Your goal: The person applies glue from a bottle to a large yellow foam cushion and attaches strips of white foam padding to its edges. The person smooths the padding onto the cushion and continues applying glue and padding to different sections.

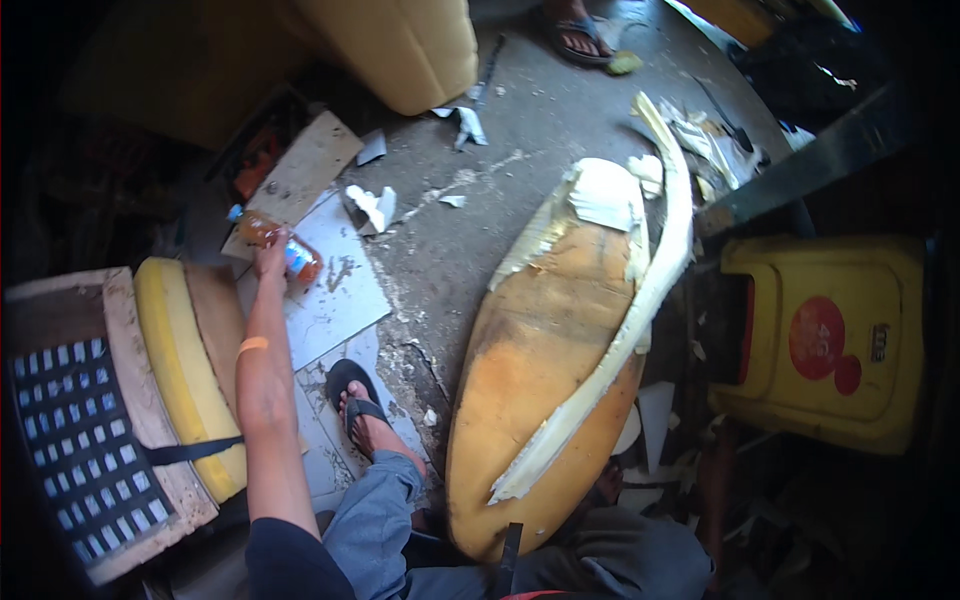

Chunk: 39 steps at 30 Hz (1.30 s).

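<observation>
My left arm reaches forward and to the left. My left hand [271, 257] is closed around the middle of a clear plastic bottle [303, 259] with a blue cap and orange-brown liquid inside. The bottle is tilted, its cap toward the upper left, over a white tile [335, 290] and a wooden board [312, 165]. My right hand does not show. In front of me lies a long, rounded orange-yellow foam pad [545, 370], darkly stained in places. A long pale strip of foam [640, 330] lies across its right side, and a whitish piece [606, 194] covers its far end.
A yellow plastic stool [880, 350] lies at the right. At the left are a wooden frame with woven black webbing [90, 440] and a yellow foam layer [175, 370]. Scraps [372, 208] litter the concrete floor. Another person's sandalled foot [582, 40] is at the far side.
</observation>
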Motion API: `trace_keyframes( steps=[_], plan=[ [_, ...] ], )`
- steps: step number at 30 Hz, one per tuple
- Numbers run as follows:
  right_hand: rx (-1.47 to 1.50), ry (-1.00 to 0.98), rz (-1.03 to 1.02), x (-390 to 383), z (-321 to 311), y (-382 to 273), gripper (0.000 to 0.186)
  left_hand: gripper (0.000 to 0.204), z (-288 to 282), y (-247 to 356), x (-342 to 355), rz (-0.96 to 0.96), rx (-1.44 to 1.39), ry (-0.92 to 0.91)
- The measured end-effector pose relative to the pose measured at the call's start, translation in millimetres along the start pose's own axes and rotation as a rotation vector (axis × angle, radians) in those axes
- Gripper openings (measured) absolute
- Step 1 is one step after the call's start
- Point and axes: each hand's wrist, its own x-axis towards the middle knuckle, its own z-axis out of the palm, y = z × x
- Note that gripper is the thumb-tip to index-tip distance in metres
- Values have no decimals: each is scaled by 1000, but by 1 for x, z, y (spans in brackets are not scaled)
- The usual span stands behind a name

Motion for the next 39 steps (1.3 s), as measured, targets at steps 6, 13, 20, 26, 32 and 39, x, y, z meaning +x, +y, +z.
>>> trace_keyframes(
  steps=[6,13,20,26,32,39],
  plan=[
    [130,-26,92,3,10,-33,37,67,17,38,-85,271,708,362],
    [331,-19,78,-17,27,-32,35,64,81,83,-397,972,755,-519],
    [408,-91,135,-35,35,-27,49,85,194,122,-544,974,693,-913],
    [288,-132,-113,-22,60,-58,85,80,247,114,-548,970,691,-786],
    [430,-195,-18,-17,67,-50,93,86,151,179,-491,1237,815,-703],
    [534,-226,-97,-12,51,-21,89,73,-19,246,-393,946,902,-475]
  ],
)
